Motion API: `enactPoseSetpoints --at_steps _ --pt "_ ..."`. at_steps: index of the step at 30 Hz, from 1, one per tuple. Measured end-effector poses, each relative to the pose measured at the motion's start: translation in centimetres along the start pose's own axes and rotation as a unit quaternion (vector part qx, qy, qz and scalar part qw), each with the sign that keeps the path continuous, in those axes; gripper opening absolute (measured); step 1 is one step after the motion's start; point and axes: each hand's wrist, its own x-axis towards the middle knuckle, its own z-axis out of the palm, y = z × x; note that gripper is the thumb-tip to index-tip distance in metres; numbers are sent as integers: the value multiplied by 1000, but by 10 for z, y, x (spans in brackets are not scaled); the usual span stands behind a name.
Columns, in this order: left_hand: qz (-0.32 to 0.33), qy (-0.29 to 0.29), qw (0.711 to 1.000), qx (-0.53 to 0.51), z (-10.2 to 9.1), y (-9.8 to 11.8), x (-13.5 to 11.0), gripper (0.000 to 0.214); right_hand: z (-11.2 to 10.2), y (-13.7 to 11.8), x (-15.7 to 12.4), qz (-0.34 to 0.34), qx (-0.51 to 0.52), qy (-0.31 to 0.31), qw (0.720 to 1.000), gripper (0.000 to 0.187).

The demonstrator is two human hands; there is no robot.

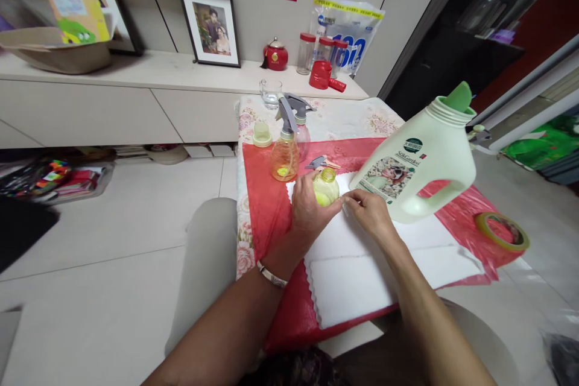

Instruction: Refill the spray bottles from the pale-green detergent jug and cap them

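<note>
My left hand (308, 204) is wrapped round a small yellow bottle (327, 184), which has an open neck and some bright yellow liquid low inside. Close against the bottle's right side, my right hand (370, 212) has its fingers pinched together; what they hold, if anything, I cannot make out. Both hands are over a white cloth (348, 274) with a scalloped edge. Behind the bottle lies a grey spray head (319, 163). An orange spray bottle (284, 160) and a pink spray bottle (302, 137) stand to the left. A large pale green detergent jug (425, 151) stands uncapped to the right.
Red plastic sheeting (266, 193) covers much of the flowered tablecloth (246, 253). A roll of tape (502, 232) lies at the right edge. A translucent cap (262, 134) and a glass mug (271, 95) stand at the back left. Behind is a low cabinet (212, 81).
</note>
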Motion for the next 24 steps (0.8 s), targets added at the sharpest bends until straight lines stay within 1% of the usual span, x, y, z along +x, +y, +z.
enactPoseSetpoints --at_steps 3,6,9,12,14,18,21,24 --pt "-1 3 1000 -1 0 0 0 67 5 -3 11 11 -20 -37 999 37" --pt "-9 6 1000 1 0 0 0 67 10 -6 19 20 -33 -54 998 39" --pt "-14 10 1000 1 1 1 0 66 10 -9 21 25 -36 -50 998 40" --pt "-9 12 1000 6 1 2 0 65 5 -11 18 22 -27 -32 999 38" --pt "-3 12 1000 12 0 2 0 65 0 -14 14 13 -16 -9 1000 35" --pt "-11 -1 1000 4 -2 4 -1 70 -10 -23 2 -22 23 71 997 17" --pt "-22 -19 1000 -6 -3 5 -2 71 -17 -30 -7 -58 57 134 988 20" --pt "-17 -46 999 -23 -3 7 -3 72 -25 -37 -15 -85 86 190 974 25"
